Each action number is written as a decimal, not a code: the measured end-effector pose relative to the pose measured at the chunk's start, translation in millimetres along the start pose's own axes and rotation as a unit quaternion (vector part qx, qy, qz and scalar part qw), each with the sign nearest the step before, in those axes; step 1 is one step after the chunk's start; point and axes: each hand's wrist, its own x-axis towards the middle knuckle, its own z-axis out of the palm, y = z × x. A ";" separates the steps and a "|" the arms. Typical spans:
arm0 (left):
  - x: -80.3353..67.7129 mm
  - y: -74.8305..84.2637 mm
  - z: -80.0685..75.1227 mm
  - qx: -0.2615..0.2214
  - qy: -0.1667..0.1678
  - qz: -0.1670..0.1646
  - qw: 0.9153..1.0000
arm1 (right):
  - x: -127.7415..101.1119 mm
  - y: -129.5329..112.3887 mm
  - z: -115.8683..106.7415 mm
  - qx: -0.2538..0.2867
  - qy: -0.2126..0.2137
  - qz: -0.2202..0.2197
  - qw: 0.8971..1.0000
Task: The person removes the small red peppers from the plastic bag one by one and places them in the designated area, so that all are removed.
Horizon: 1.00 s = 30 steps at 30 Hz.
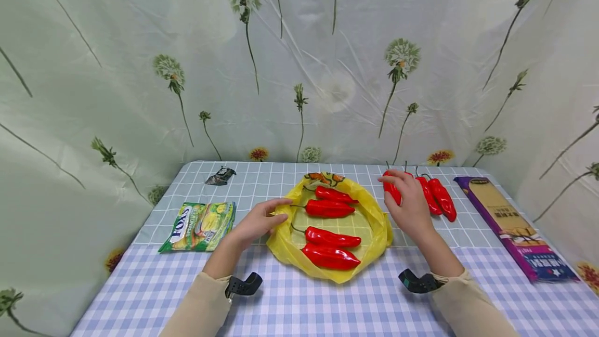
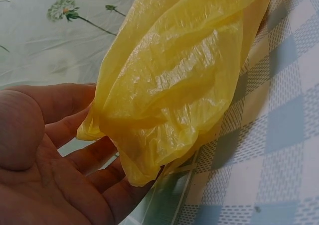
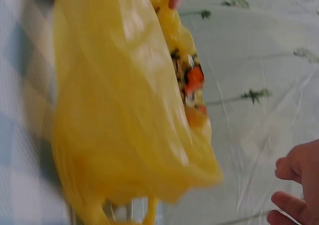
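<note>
A yellow plastic bag (image 1: 276, 243) lies spread at mid-table with its mouth up; several long red peppers (image 1: 329, 209) rest inside it. My left hand (image 1: 259, 221) is at its left rim, thumb and fingers holding the gathered edge; in the left wrist view the yellow film (image 2: 169, 95) drapes over the fingertips. My right hand (image 1: 412, 204) hovers right of the bag, fingers spread and bent slightly, overlapping one of several loose red peppers (image 1: 442, 200). In the right wrist view its fingers (image 3: 289, 205) have nothing between them.
A green FOX'S packet (image 1: 201, 227) lies to the left, with a small black wrapper (image 1: 221, 176) behind it. A long purple and tan pasta package (image 1: 515, 228) lies at the right edge. A floral curtain (image 1: 327, 66) hangs behind the checked tablecloth (image 1: 327, 306).
</note>
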 end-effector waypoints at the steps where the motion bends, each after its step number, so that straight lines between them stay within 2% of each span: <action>1: 0.1 -0.3 -0.1 0.000 -0.001 0.000 1.000 | -1.3 -2.7 2.1 0.002 -0.011 -0.011 1.000; 6: 0.3 -1.5 0.2 -0.005 -0.003 -0.004 1.000 | -7.3 -16.8 8.7 0.015 -0.086 -0.039 0.995; 13: -0.1 -1.0 -0.8 -0.005 -0.004 -0.007 1.000 | -16.2 -31.8 16.2 0.030 -0.182 -0.057 0.981; 24: -0.8 0.9 -0.5 -0.008 -0.001 -0.010 1.000 | -27.4 -39.5 25.5 0.064 -0.303 -0.087 0.947; 30: -1.0 1.1 -0.8 -0.008 -0.002 -0.008 1.000 | -30.0 -39.5 30.6 0.073 -0.344 -0.090 0.932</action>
